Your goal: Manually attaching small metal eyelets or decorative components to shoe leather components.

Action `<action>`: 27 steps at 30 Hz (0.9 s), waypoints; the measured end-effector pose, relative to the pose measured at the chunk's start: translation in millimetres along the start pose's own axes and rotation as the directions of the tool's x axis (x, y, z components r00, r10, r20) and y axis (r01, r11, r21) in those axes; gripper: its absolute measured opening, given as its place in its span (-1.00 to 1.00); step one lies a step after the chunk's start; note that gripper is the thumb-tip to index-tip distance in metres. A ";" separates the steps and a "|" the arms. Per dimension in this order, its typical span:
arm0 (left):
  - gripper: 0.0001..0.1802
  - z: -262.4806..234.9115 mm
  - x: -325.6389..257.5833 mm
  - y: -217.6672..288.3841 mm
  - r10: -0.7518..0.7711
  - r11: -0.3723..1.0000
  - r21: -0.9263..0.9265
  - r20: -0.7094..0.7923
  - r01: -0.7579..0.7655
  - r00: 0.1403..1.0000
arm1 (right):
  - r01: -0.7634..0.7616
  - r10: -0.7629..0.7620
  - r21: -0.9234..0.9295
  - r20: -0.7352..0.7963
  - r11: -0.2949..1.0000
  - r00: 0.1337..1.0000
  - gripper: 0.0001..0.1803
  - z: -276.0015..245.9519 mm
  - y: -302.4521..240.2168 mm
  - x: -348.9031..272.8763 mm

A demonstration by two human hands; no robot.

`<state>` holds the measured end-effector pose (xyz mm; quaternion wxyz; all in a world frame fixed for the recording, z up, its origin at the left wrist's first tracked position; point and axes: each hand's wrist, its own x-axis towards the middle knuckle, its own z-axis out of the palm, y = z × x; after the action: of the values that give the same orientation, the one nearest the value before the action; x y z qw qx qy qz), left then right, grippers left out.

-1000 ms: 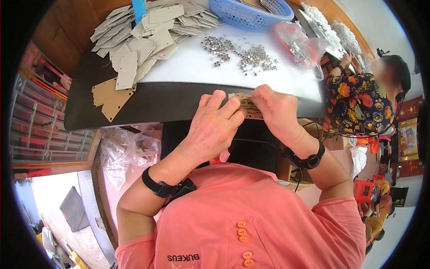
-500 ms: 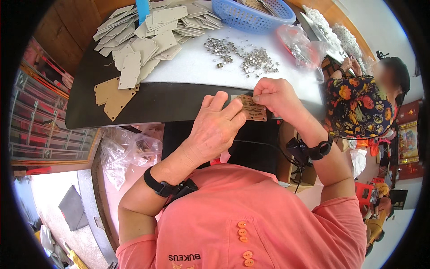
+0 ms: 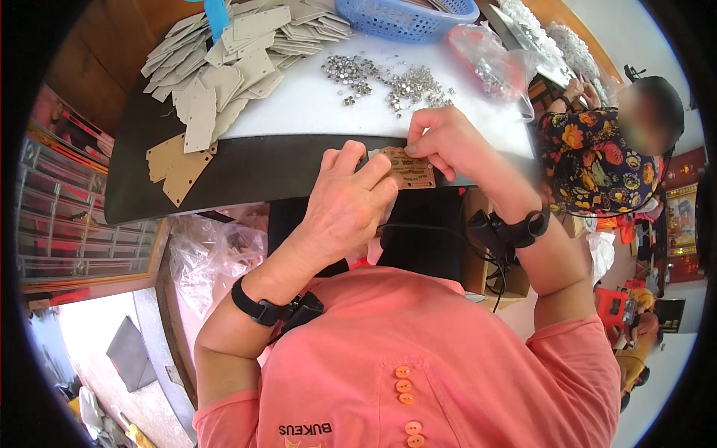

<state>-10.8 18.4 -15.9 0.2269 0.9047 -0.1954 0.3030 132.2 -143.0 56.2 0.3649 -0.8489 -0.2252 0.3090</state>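
At the black table edge, a brown printed plaque (image 3: 409,172) with small holes at its corners lies between my hands. My left hand (image 3: 347,194) is closed on its left end, the fingers bent and partly covering it. A pale strip shows beneath the plaque by these fingers. My right hand (image 3: 447,145) is pinched, with thumb and forefinger at the plaque's upper edge; whatever is between those fingertips is too small to make out. Beyond my hands, small silvery studs (image 3: 414,88) are scattered in loose heaps on the white tabletop (image 3: 299,112).
Pale grey plates (image 3: 250,67) are piled at the far left, with bare brown plates (image 3: 179,168) nearer. A blue basket (image 3: 407,21) and a red dish in clear plastic (image 3: 489,63) stand at the back. Another person in a flowered top (image 3: 597,168) sits at right.
The whole view has shifted slightly, so the table things sit a little further left and up. My right fingertips remain at the plaque's upper edge; more of its face shows.
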 end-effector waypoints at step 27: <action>-0.63 1.8 -3.5 1.3 0.002 0.999 -0.037 -0.059 -0.004 0.998 | 0.274 -0.669 -0.736 -0.312 0.619 0.674 -0.97 2.2 32.2 -4.1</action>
<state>-13.2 17.2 -19.0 0.2486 0.8908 -0.1957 0.3261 132.9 -164.8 32.0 0.1761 -0.8733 -0.4239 -0.1632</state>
